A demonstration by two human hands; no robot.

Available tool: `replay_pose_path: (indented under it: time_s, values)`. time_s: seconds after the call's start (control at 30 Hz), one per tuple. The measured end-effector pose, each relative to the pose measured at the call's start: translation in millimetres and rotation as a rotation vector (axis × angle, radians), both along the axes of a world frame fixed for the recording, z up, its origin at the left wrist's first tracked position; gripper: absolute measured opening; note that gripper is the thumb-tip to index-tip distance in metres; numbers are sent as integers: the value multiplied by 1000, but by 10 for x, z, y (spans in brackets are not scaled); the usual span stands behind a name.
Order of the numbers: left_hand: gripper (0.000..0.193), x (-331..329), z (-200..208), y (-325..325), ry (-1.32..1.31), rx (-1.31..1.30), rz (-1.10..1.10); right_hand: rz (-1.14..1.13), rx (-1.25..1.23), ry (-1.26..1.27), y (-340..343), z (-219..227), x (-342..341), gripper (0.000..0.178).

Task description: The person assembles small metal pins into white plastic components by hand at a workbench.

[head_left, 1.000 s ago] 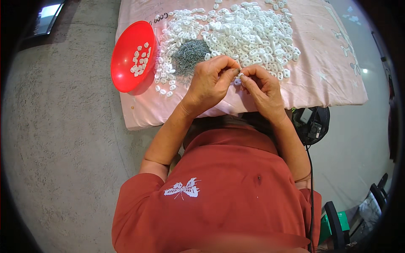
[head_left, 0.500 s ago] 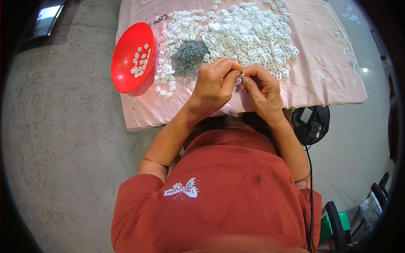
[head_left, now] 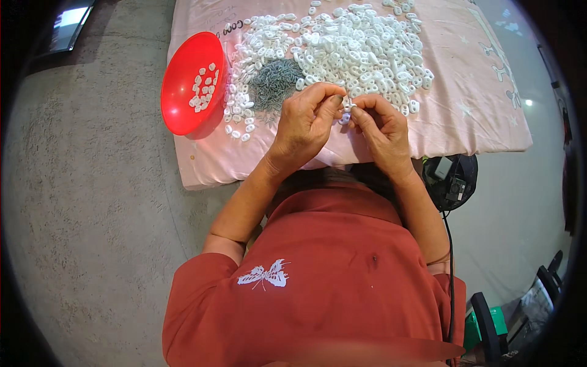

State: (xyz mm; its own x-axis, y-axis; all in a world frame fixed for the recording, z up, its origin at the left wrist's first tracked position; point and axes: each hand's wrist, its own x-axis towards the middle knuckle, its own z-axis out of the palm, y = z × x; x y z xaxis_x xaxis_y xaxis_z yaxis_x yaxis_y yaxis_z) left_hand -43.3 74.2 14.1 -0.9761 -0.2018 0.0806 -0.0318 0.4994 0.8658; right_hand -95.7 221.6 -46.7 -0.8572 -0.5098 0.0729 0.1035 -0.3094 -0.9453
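My right hand (head_left: 384,131) pinches a small white plastic piece (head_left: 347,104) between thumb and forefinger, above the near edge of the table. My left hand (head_left: 309,116) is closed beside it, thumb and forefinger pressed together near the piece; what they hold, if anything, is too small to make out. Just below the fingertips lies another white oval piece (head_left: 345,118) on the cloth. Beyond my hands spreads a large heap of white oval plastic pieces (head_left: 361,52) with holes in them. A pile of small grey springs (head_left: 275,84) sits to the left of that heap.
A red bowl (head_left: 177,116) with several white pieces inside stands tilted at the table's left side. Pink patterned cloth (head_left: 465,131) covers the table. Under its right front edge is a round black container (head_left: 466,183) with devices and a cable.
My left fingertips have drawn slightly away to the left from the right ones. More of the white piece between the hands now shows.
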Motion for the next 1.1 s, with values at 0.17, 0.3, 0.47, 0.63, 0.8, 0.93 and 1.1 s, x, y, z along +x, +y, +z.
replay_pose_path:
  time_s: [0.17, 0.3, 0.47, 0.63, 0.8, 0.93, 1.1]
  values:
    - [7, 45, -104, 79, -44, 315, -17, 5, -24, -58, 23, 21, 12, 8]
    - [5, 42, -125, 88, -54, 414, 41, -1, -68, -104, 7, 4, 13, 10]
    - [5, 34, -88, 72, -30, 369, 50, 30, -59, -104, 18, 0, -4, 13]
    - [5, 14, 24, -2, -18, 396, 61, 49, -103, -116, 27, -4, -58, 25]
    - [6, 25, 125, -17, -80, 427, 54, 103, -152, -222, 70, 3, -78, 28]
    - [7, 35, 142, 19, -147, 449, 30, 103, -149, -234, 61, 48, -89, 29]
    - [11, 20, 101, 34, -167, 490, 2, 159, -205, -294, 96, 12, -83, 29]
